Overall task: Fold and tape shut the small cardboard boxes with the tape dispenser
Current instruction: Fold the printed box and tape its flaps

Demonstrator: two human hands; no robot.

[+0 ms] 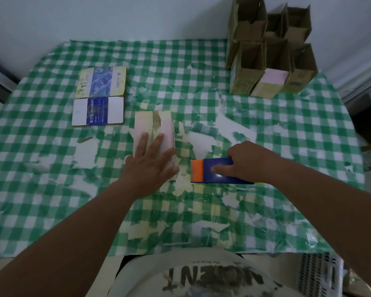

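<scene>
Fingers [159, 142] of the left hand [150, 166] lie flat on a box [151, 125]; the right hand [246, 163] grips the dispenser [214, 170] on worn checked cloth [180, 61].

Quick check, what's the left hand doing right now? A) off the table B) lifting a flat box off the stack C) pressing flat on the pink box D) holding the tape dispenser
C: the left hand lies with straight fingers on the pink box, while the right hand holds the tape dispenser.

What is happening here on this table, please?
A person is taping small boxes. The left hand presses flat on a pale box lying on the checked tablecloth. The right hand grips the blue and orange tape dispenser beside it. Open boxes stand at the far right; two flat cartons lie at the left.
</scene>
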